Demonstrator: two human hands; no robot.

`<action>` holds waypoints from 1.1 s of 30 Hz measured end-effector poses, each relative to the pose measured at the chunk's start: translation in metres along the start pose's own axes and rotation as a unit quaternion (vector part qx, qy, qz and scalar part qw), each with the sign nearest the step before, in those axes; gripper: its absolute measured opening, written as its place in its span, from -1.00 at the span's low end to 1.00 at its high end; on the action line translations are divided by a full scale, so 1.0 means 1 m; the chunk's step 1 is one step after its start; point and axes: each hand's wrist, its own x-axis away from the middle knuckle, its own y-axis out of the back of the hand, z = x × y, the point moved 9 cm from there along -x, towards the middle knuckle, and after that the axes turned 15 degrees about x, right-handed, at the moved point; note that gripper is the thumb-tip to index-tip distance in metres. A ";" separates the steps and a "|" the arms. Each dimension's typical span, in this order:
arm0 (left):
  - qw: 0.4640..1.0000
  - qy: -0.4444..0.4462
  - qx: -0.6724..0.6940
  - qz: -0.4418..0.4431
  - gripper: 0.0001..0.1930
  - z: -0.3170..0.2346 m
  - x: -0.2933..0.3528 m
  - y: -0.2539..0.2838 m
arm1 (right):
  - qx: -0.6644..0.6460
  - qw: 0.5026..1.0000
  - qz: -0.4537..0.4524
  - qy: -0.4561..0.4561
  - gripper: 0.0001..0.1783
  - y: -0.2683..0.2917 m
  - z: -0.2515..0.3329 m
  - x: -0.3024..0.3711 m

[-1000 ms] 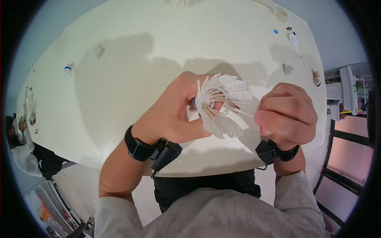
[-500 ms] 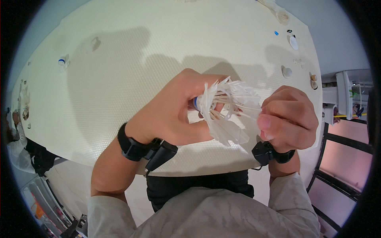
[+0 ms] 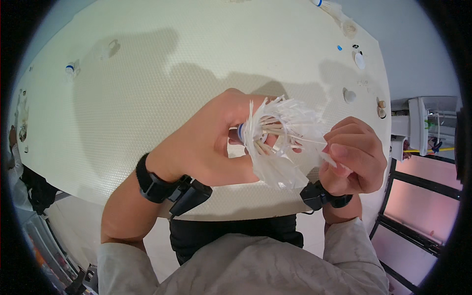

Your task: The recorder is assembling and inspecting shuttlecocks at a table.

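Note:
A white feather shuttlecock [image 3: 275, 160] is gripped in my left hand [image 3: 211, 132], whose fingers wrap round it. Its blue-banded base points left, toward my palm, and the feathers fan out to the right; their pale quills show inside the skirt. Some fingertips are partly hidden behind the feathers. At the skirt's right side, my right hand [image 3: 356, 157] is closed in a pinch on a white feather [image 3: 328, 158], with its tip showing by the thumb. A thin quill runs from the skirt to these fingers.
All this is above a pale textured table [image 3: 147, 98]. Another shuttlecock [image 3: 330, 7] lies at the far right edge, near a blue bit [image 3: 339, 47], a white disc [image 3: 360, 61] and a white round piece [image 3: 349, 96]. A blue-banded white piece [image 3: 70, 69] lies far left.
My right hand has lowered slightly and turned, so its fingers and the pinched feather tip show more. My left hand keeps its hold on the shuttlecock. The whole view has shifted a little.

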 end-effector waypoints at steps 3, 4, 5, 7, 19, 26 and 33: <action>0.999 0.036 0.015 0.002 -0.71 0.002 -0.001 0.002 | -0.018 0.999 -0.029 -0.034 -0.78 0.004 -0.003 0.004; 0.999 0.035 0.015 0.002 -0.71 0.002 -0.002 0.001 | -0.018 0.999 -0.013 -0.033 -0.78 0.003 -0.001 0.002; 1.000 0.012 0.005 0.011 -0.72 -0.001 -0.004 -0.001 | -0.019 0.999 0.003 -0.032 -0.79 0.001 0.001 0.001; 1.000 -0.011 -0.005 0.020 -0.72 -0.004 -0.005 -0.002 | -0.013 0.999 0.005 -0.032 -0.78 0.001 0.001 0.002; 0.995 -0.012 -0.092 0.044 -0.67 0.000 -0.008 -0.002 | 0.036 0.997 0.025 -0.063 -0.74 0.003 0.002 0.007; 0.995 -0.047 -0.080 0.032 -0.64 -0.005 -0.002 -0.004 | 0.080 0.992 0.091 -0.024 -0.69 0.000 0.014 0.002; 0.988 0.062 -0.141 0.028 -0.53 0.007 -0.002 0.002 | 0.069 0.993 0.098 -0.007 -0.71 0.000 0.014 -0.002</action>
